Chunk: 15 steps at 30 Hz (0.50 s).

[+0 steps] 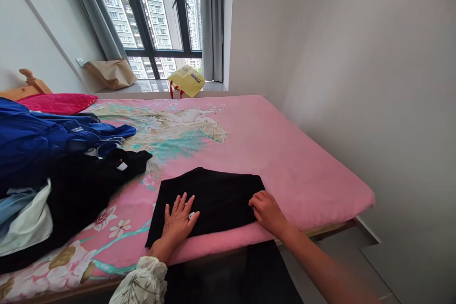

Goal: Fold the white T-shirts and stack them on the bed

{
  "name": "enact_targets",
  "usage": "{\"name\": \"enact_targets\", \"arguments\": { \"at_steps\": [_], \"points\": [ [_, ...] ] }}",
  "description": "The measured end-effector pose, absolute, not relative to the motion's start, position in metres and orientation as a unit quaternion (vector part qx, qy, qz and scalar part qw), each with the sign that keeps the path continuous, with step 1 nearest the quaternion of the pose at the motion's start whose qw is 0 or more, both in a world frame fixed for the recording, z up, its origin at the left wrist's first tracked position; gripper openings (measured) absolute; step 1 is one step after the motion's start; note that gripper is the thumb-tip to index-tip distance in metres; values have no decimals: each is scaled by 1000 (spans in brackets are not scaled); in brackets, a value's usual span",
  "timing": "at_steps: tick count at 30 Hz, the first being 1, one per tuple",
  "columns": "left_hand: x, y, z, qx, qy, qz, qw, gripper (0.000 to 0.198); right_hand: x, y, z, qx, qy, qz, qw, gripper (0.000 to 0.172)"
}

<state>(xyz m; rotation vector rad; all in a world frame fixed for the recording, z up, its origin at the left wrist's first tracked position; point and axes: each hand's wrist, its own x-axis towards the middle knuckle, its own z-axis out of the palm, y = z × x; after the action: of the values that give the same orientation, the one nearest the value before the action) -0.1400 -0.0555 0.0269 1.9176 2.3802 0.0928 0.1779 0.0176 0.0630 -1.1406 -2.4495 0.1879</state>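
Observation:
A folded black garment (221,199) lies on the pink bedsheet near the front edge of the bed; its exact kind cannot be told. My left hand (179,221) rests flat on its left part, fingers spread, with a small white mark partly covered beside the thumb. At the garment's right edge, my right hand (266,209) has its fingers curled together in a pinch on the cloth. The fingertips of that hand are partly hidden.
Left on the bed is a heap of clothes: blue garments (35,137), a black garment with a white tag (89,185) and a white cloth (30,228). Behind are a red pillow (59,102), a brown paper bag (112,73) and a yellow bag (187,80) on the windowsill.

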Motion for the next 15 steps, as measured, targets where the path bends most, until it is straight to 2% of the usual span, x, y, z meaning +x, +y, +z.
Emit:
{"name": "enact_targets", "arguments": {
  "at_steps": [4, 15],
  "points": [
    [-140, -56, 32, 628, 774, 37, 63, 61, 163, 31, 62, -366, -917, 7, 158, 22],
    [-145, -58, 33, 628, 771, 60, 94, 61, 184, 17, 67, -356, -925, -13, 132, 15]
  ]
}}
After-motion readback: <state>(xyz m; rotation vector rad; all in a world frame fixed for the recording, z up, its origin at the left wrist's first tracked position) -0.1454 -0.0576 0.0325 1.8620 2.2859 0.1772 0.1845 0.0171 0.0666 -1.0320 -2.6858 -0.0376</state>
